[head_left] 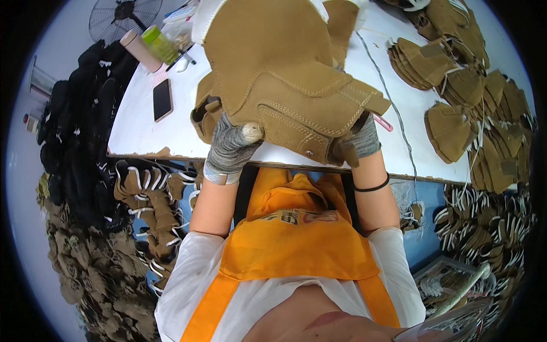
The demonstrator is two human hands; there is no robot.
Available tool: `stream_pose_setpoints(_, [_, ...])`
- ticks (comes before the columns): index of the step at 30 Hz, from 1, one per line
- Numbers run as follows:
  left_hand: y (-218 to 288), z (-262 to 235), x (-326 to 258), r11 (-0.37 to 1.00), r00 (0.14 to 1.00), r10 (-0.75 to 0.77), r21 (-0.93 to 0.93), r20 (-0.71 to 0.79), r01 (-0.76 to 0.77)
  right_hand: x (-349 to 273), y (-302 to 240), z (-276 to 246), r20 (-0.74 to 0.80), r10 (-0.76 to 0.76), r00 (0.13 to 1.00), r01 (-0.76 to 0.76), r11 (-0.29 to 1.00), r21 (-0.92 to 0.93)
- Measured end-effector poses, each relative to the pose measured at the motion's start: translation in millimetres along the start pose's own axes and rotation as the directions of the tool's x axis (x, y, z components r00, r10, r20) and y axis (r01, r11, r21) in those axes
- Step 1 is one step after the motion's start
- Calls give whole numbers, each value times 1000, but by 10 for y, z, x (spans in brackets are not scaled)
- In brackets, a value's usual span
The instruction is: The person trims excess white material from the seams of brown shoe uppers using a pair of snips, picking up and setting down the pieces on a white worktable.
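Head view: both hands in grey knit gloves hold up a tan suede boot upper (285, 74) over the near edge of the white desk (137, 131). Left hand (231, 149) is closed on the piece's lower left edge, thumb w/ a pale taped tip pressed on the front. Right hand (356, 142) grips the lower right corner, fingers curled round the suede; black band sits on that wrist. Upper is lifted off the desk, stitched seams facing the camera, white lining showing at top. Another tan piece (204, 114) lies on the desk just behind the left hand. Black phone (162, 98) rests on the desk to the left, near a green bottle (159, 44) & a pinkish roll (139, 50). Stacks of tan cut pieces (456, 80) cover the desk's right side. Black pieces (74, 131) are heaped at far left, brown ones w/ white trim below the desk edge. Person wears an orange apron (296, 239).
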State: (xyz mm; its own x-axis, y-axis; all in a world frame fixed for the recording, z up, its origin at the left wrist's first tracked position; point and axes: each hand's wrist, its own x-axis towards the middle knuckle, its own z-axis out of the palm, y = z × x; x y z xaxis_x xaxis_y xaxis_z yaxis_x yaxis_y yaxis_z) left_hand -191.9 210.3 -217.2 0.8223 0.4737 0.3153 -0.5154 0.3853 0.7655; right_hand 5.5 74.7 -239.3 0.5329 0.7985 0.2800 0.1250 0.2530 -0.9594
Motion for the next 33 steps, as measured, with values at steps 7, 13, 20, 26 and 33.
stream_pose_setpoints(7, [809,-93,-123,928,934,250,337,-255,-157,713,-441,583,183,200,963,-268,797,541])
stream_pose_setpoints(13, [1029,-353,-307,959,857,271,194,-437,-205,1207,-40,926,388,-89,918,112,993,-38])
stream_pose_setpoints(20, [723,-591,-442,917,876,277,379,-395,-120,1455,837,918,629,-288,722,-76,871,486])
stream_pose_setpoints(26, [651,-614,-442,897,860,299,429,-414,-105,1409,786,1001,688,-380,618,-501,484,717])
stream_pose_setpoints(33, [770,-648,-409,939,866,245,330,-436,-100,1381,613,1008,421,98,902,130,868,-480])
